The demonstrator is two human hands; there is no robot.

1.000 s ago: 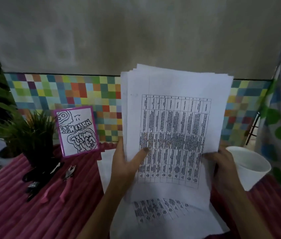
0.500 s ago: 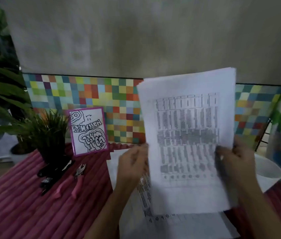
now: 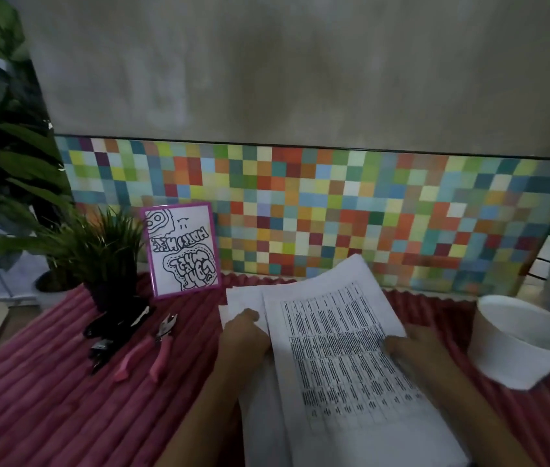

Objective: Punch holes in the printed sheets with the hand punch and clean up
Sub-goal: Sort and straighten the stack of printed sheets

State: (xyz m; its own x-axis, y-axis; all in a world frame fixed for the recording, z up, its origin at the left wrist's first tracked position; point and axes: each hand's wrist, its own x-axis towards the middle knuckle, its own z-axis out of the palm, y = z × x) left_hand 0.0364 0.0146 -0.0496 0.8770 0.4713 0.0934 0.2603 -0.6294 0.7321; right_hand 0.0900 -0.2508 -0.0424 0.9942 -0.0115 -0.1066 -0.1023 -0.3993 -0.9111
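Crimson ribbed cloth covered the tabletop point(image 3: 31, 399). Near its middle lay the printed sheets point(image 3: 341, 358) in a slightly fanned stack, the top page carrying a dense table of text and turned so its far corner pointed toward the wall. The person's left grip point(image 3: 245, 335) sat at the stack's left edge, fingers curled and tucked beneath the upper pages, holding them. The right grip point(image 3: 417, 350) rested at the opposite edge with fingertips on the top page. Blur and a hidden thumb left it unclear whether it clenched the paper or merely pressed it.

Well to the left of the stack, the hand punch point(image 3: 152, 352) lay flat on the cloth, pink-handled, its metal head pointing away from the person and neither grip touching it. Just beside it, further left, were some black objects point(image 3: 112, 328), too dark to identify. Behind them stood a small potted plant point(image 3: 98, 251) and a purple-framed drawing point(image 3: 182, 252), upright before a strip of multicoloured tiles point(image 3: 334, 203). A white paper tub point(image 3: 516, 348) stood right of the sheets, near the right grip but apart from it.
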